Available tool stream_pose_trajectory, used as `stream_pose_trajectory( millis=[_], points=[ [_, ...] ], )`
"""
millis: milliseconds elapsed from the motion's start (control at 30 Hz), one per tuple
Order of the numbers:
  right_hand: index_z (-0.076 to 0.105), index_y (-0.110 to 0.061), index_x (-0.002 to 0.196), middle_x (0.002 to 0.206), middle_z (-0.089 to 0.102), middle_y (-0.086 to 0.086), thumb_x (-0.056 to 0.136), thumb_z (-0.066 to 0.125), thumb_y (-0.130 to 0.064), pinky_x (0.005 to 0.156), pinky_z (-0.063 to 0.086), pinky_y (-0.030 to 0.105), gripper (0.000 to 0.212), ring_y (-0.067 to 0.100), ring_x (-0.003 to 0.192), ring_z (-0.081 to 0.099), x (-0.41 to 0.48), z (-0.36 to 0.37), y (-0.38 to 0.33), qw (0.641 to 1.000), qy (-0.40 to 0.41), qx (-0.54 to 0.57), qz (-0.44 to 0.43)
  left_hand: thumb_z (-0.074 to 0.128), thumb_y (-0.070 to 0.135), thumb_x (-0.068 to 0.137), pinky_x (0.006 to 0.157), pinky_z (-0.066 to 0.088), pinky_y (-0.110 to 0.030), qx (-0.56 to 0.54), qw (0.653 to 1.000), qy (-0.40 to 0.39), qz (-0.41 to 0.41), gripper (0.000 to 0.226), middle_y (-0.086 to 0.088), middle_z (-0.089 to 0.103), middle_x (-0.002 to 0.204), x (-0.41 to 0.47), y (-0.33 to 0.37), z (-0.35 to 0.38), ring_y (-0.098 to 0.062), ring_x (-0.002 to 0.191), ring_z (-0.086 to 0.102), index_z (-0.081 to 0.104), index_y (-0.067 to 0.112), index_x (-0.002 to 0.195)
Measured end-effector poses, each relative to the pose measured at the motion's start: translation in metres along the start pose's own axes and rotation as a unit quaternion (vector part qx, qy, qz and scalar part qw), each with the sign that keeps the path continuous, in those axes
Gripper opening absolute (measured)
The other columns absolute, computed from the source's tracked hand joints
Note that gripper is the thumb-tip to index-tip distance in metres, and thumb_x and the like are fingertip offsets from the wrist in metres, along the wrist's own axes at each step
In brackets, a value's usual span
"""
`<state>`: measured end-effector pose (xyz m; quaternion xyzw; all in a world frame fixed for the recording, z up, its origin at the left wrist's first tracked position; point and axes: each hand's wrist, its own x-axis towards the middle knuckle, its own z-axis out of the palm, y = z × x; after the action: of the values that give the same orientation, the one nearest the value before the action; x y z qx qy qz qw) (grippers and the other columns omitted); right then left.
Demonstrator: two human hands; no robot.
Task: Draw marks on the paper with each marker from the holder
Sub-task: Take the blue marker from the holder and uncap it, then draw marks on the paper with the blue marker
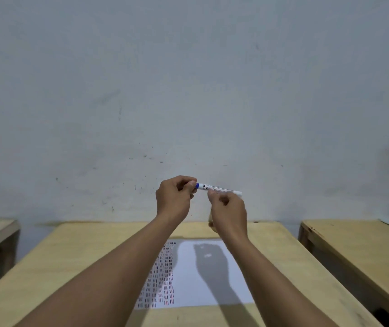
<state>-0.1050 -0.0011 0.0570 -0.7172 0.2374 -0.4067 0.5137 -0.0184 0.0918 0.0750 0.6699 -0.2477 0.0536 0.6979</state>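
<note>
Both hands are raised near the centre of the frame, well above the table: the left hand (173, 199) is curled with its fingertips pinched on the blue cap end of a whiteboard marker (217, 189), and the right hand (227, 212) pinches the white barrel from below, the marker lying nearly level between them. This looks like the cap coming off or going back on; which of the two cannot be told. A sharp pull could send the cap flying off the table, or jerk the tip against skin and leave ink. Below the wrists, in the lower centre of the frame, the paper (212, 253) lies flat on the wooden table (89, 251), with columns of short red and dark marks filling its left part and the right part blank under the arms' shadow. Since the sheet lies loose, a hard stroke could drag it. No marker holder can be made out; it may sit behind the right hand.
</note>
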Motion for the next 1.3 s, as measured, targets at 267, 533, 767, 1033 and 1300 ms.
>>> stream_pose_trajectory(
  millis=[267,533,767,1033,1300],
  points=[
    [0.066,-0.003,0.091,0.06,0.058,0.001,0.097,0.067,-0.019,0.047,0.05,0.016,0.017,0.008,0.049,0.053,-0.011,0.026,-0.015,0.885,-0.086,0.396,0.23,0.068,0.015,0.093,0.08,0.063,-0.04,0.028,0.997,-0.065,-0.002,0.011,-0.002,0.078,0.08,-0.007,-0.008,-0.023,-0.013,0.075,0.075,0.078,0.012,0.088],
    [0.067,-0.003,0.084,0.063,0.062,0.004,0.097,0.066,-0.013,0.051,0.055,0.018,0.017,0.007,0.05,0.06,-0.015,0.052,0.007,0.9,-0.08,0.378,0.201,0.069,0.025,0.093,0.073,0.064,-0.037,0.084,0.996,-0.027,-0.024,0.017,-0.005,0.076,0.074,-0.004,-0.035,-0.059,-0.014,0.07,0.074,0.077,0.016,0.082],
    [0.066,-0.008,0.089,0.069,0.058,0.003,0.097,0.065,-0.02,0.052,0.054,0.022,0.014,0.01,0.056,0.054,-0.017,0.071,0.033,0.936,-0.118,0.275,0.185,0.082,0.022,0.077,0.073,0.058,-0.032,0.196,0.978,0.026,-0.067,0.009,-0.002,0.076,0.067,-0.004,-0.073,-0.101,-0.02,0.071,0.075,0.075,0.017,0.08],
    [0.067,-0.003,0.101,0.074,0.06,0.003,0.095,0.067,-0.021,0.055,0.056,0.023,0.019,0.01,0.06,0.057,-0.016,0.081,0.056,0.957,-0.137,0.191,0.168,0.065,0.011,0.09,0.064,0.049,-0.021,0.321,0.942,0.045,-0.082,0.016,0.003,0.073,0.083,-0.012,-0.125,-0.131,-0.017,0.076,0.064,0.078,0.018,0.095],
    [0.068,-0.004,0.096,0.075,0.063,0.006,0.094,0.065,-0.018,0.052,0.054,0.022,0.014,0.012,0.061,0.06,-0.006,0.088,0.073,0.975,-0.135,0.123,0.128,0.063,0.015,0.094,0.075,0.046,-0.025,0.355,0.928,0.029,-0.106,0.038,-0.007,0.073,0.114,-0.01,-0.145,-0.143,-0.016,0.088,0.066,0.065,0.016,0.132]
  ],
)
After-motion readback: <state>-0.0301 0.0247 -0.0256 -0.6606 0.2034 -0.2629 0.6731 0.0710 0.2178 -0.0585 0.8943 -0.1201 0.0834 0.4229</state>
